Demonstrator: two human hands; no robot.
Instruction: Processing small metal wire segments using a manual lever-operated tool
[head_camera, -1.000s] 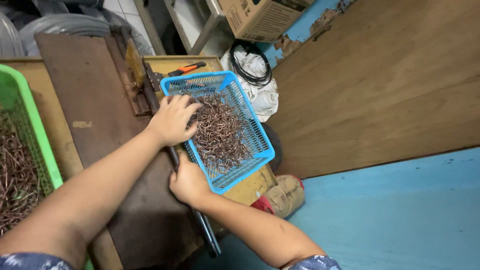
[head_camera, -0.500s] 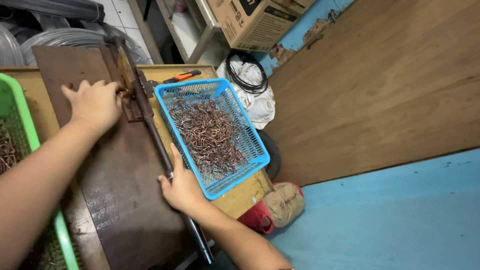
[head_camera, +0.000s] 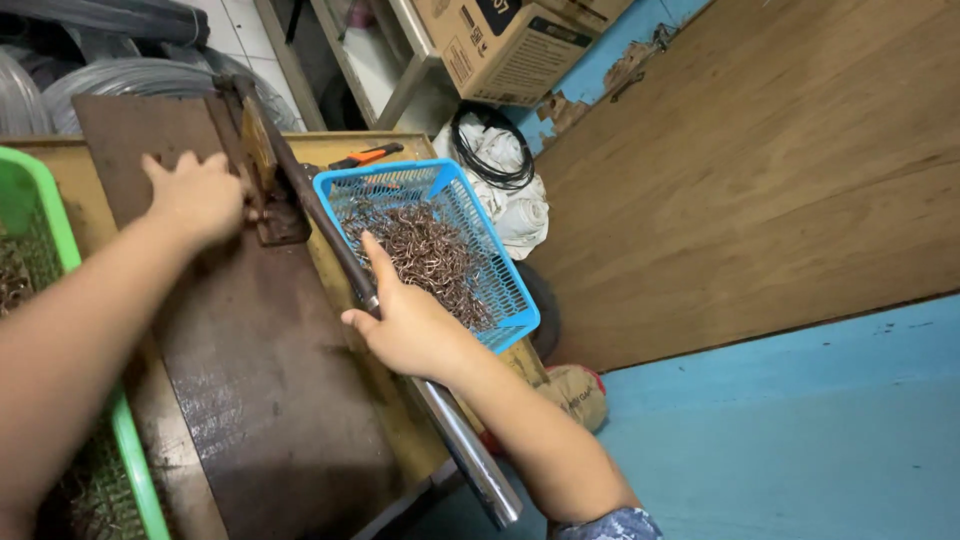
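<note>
Yellowish wooden bench (head_camera: 400, 420), dark metal plate (head_camera: 260, 370) across it, blue basket (head_camera: 500, 270), green basket (head_camera: 60, 220), orange-handled tool (head_camera: 365, 156)

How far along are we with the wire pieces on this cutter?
Done: the blue basket holds a heap of bent wire pieces. In hand: the right hand grips the long lever, and the left hand lies flat on the dark plate beside the blade hinge. Left: the green basket at the left edge shows more pieces; how many cannot be told.
</note>
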